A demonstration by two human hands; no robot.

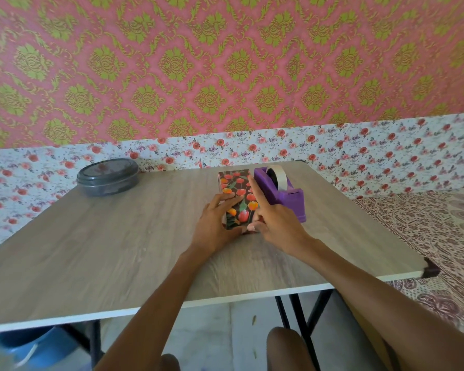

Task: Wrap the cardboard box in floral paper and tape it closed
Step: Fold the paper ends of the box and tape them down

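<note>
Lying flat on the wooden table [118,250], the cardboard box [237,194] is fully covered in dark floral paper and sits just left of the purple tape dispenser [281,196], close alongside it. Whether the two touch cannot be told. The box's long side runs parallel to the dispenser, and its far end is level with the dispenser's far end.

The left hand [214,228] is at the near end of the box, on the side away from the dispenser. Its fingers are straight and spread, lying on the top face, with the thumb low against the near end.

The right hand [276,223] is at the near end on the dispenser side. Its index finger [255,191] is straight and laid along the top edge nearest the dispenser. The other fingers are curled at the near end with the thumb beside them; whether they pinch anything cannot be told.

A white tape roll [279,176] sits in the dispenser. A grey round lidded container [107,177] stands well to the dispenser's left, near the far table edge.
</note>
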